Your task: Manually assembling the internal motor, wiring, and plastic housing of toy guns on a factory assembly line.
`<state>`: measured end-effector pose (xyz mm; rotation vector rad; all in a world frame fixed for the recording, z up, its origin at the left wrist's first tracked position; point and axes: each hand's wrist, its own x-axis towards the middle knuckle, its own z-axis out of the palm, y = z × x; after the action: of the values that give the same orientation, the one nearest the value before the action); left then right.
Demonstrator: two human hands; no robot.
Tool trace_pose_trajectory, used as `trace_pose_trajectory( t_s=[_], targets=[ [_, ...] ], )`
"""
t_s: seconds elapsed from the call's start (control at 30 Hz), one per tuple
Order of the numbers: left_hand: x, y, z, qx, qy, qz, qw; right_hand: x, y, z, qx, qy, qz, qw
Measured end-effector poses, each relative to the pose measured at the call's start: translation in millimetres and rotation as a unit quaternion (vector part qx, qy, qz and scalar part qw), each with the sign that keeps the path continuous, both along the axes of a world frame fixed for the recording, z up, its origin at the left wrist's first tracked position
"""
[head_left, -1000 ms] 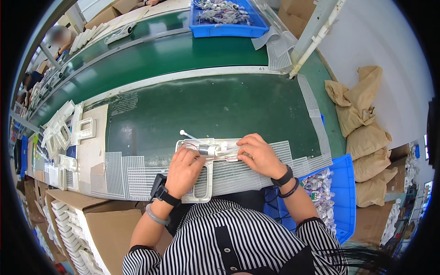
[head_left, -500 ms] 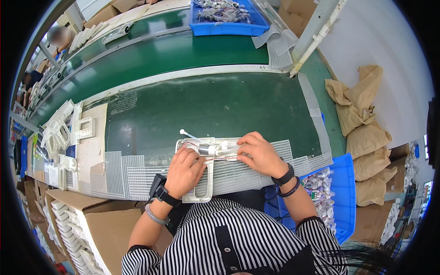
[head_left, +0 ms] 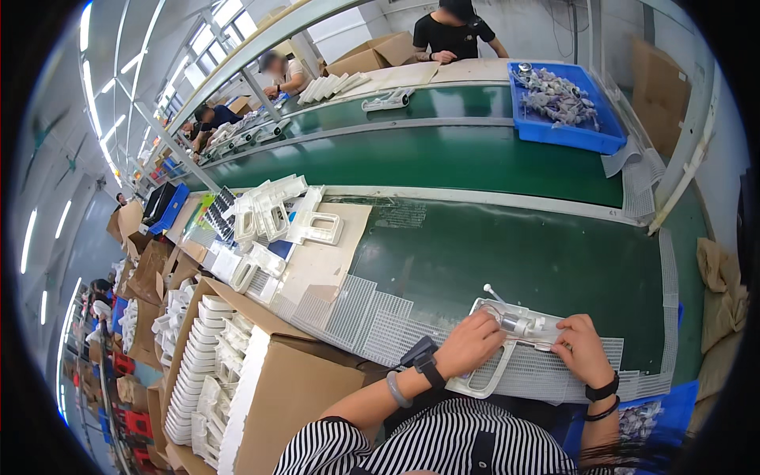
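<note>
A white plastic housing (head_left: 492,375) with a loop handle lies on the mesh-covered bench edge. Inside it sit a silver cylindrical motor (head_left: 516,322), thin wires and pale fittings, and a thin white rod (head_left: 491,291) with a round tip sticks up past its far edge. My left hand (head_left: 473,342) has its fingers curled over the housing's left end, beside the motor; the fingertips are partly hidden. My right hand (head_left: 584,348) grips the right end between thumb and fingers, over a translucent part (head_left: 546,332).
White housings (head_left: 273,214) lie piled on cardboard at the left. A carton (head_left: 301,396) of stacked white shells stands at near left. Blue bins of wired parts stand beyond the conveyor (head_left: 427,170) and by my right arm. Co-workers sit across the line.
The head view has swung left and up, so the bench appears lower right and more of the workshop shows. Both hands stay at the housing, with little visible change in their grip.
</note>
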<state>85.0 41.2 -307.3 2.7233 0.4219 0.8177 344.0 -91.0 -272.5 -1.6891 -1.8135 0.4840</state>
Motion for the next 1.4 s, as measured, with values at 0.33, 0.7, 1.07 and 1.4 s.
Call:
trace_pose_trajectory(
  t_s=[0.33,0.7,1.07,1.4],
  targets=[
    [-1.4,6.5,0.7,0.005,-0.009,-0.005,1.000,-3.2,7.6,8.1,-0.024,-0.029,0.006,0.999],
    [-2.3,1.0,0.2,-0.018,-0.024,-0.002,1.000,-3.2,6.2,-5.3,0.023,-0.015,-0.010,1.000],
    [-3.1,4.5,0.6,0.011,0.016,-0.021,1.000,-15.7,10.6,-8.3,0.067,-0.032,-0.062,0.995],
    [6.0,-5.7,-2.2,-0.049,0.026,-0.042,0.998,-9.3,-9.3,-14.4,0.111,-0.082,-0.078,0.987]
  ],
)
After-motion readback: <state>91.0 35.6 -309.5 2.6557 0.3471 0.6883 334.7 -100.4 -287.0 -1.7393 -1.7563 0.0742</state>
